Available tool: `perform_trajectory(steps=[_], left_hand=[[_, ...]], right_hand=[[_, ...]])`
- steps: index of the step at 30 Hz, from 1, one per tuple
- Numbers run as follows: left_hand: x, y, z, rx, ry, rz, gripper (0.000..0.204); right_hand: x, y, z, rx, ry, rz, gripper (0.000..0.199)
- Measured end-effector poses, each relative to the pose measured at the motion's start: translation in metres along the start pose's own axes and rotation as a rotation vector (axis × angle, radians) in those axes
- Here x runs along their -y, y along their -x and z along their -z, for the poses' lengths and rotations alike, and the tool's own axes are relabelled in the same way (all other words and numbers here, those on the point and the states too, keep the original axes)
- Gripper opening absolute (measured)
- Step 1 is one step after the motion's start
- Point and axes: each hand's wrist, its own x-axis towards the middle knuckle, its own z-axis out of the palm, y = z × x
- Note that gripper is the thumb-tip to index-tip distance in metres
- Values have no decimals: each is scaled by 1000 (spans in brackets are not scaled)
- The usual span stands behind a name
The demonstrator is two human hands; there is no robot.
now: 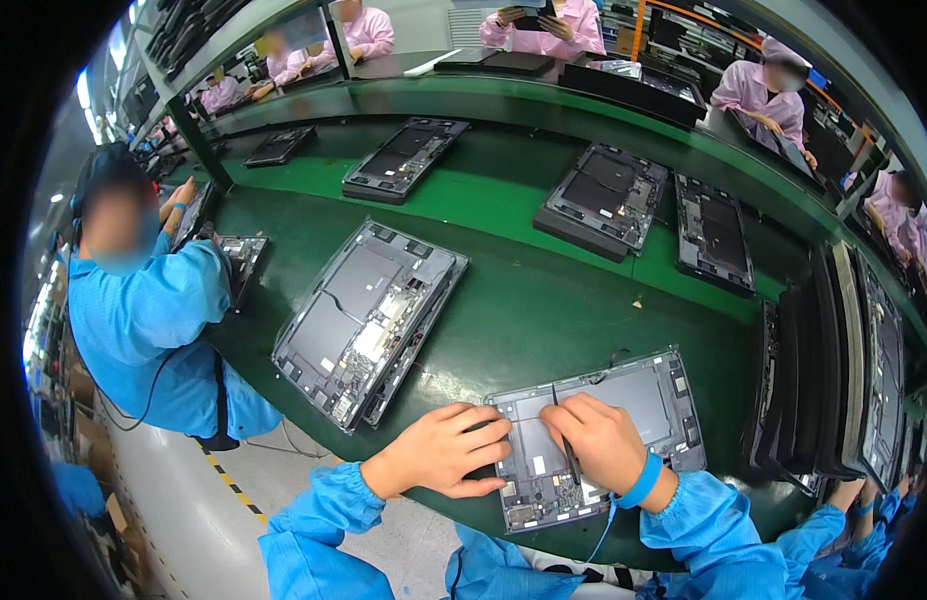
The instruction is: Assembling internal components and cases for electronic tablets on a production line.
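Observation:
An opened tablet chassis (639,400) lies in front of me on the green bench, its circuit board and grey inner plate exposed. My right hand (599,435) is closed in a pinch round dark tweezers (572,463), whose lower end points down at the board. A blue wrist strap (644,482) with a cord circles that wrist. On the chassis's left edge rests my left hand (449,448), its fingers stretched and apart, their tips touching the edge. What lies under my right fingers is hidden.
Left of my work, a stack of opened tablets (369,310) sits on the bench (504,310). More devices (606,195) line the green strip behind. Upright dark panels (834,360) stand at the right. A co-worker in blue (149,300) sits at the left; people in pink work beyond the shelf.

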Motion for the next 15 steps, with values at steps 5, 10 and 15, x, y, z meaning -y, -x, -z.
perform_trajectory(steps=[5, 10, 15], left_hand=[[12, 3, -7, -71, 201, 97, 33], [13, 3, -11, -118, 231, 100, 31], [15, -2, -12, -167, 168, 54, 27]], right_hand=[[-3, 7, 6, 7, -23, -5, 20], [-3, 3, 10, 8, -64, -46, 16], [3, -8, 2, -101, -92, -98, 19]])
